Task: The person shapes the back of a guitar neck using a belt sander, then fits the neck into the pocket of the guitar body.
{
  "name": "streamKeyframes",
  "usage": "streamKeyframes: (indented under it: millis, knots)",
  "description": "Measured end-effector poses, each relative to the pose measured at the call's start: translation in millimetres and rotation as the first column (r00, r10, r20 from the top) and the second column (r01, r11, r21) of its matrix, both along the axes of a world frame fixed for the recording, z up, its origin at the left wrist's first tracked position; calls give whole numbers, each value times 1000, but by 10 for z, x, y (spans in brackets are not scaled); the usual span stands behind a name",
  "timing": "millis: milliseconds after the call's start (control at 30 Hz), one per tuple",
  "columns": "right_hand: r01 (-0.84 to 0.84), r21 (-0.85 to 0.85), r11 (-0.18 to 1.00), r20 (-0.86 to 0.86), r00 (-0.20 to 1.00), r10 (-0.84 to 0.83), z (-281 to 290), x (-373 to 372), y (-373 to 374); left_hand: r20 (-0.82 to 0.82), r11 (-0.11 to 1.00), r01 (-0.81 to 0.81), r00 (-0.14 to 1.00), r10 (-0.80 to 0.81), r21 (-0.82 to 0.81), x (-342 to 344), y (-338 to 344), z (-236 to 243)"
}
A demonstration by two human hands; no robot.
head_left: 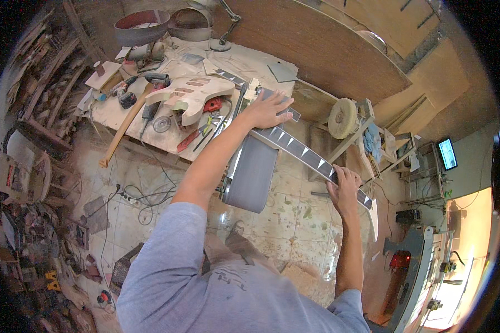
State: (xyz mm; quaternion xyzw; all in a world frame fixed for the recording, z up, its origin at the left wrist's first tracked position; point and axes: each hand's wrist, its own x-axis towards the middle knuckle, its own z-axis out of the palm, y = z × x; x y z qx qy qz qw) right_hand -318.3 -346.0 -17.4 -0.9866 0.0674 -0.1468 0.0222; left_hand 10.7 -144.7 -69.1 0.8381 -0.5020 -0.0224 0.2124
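A long guitar neck (300, 149) with a dark fretboard and white triangular inlays lies across a belt sander's grey belt (253, 169). My left hand (269, 108) presses flat on the neck's far part, fingers spread. Near the headstock end, my right hand (344, 186) grips the neck. An unfinished wooden guitar body (191, 95) rests on the workbench to the left of my left hand.
The dusty workbench (122, 119) holds a wooden-handled mallet (125, 125), red pliers (191, 137), a disc and other tools. A buffing wheel (341, 117) stands to the right. Cables and a power strip (130, 198) lie on the tiled floor. Wood scraps pile at left.
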Motion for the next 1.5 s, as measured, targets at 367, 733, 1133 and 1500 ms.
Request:
streamKeyframes:
  millis: [367,733,1133,1500]
  knots:
    - [-32,-19,999,30,999,32,-27,98,5,-10,999,-36,999,36,21,3,126,13]
    - [7,-44,999,4,1000,-7,-109,214,-348,-18,994,-79,997,81,72,-102,13,7]
    - [-29,-12,999,-16,999,29,-34,349,-394,-7,989,-126,992,127,73,-103,81,-7]
    - [-76,8,997,34,997,76,-86,430,-302,-1,980,-162,987,163,112,-89,287,20]
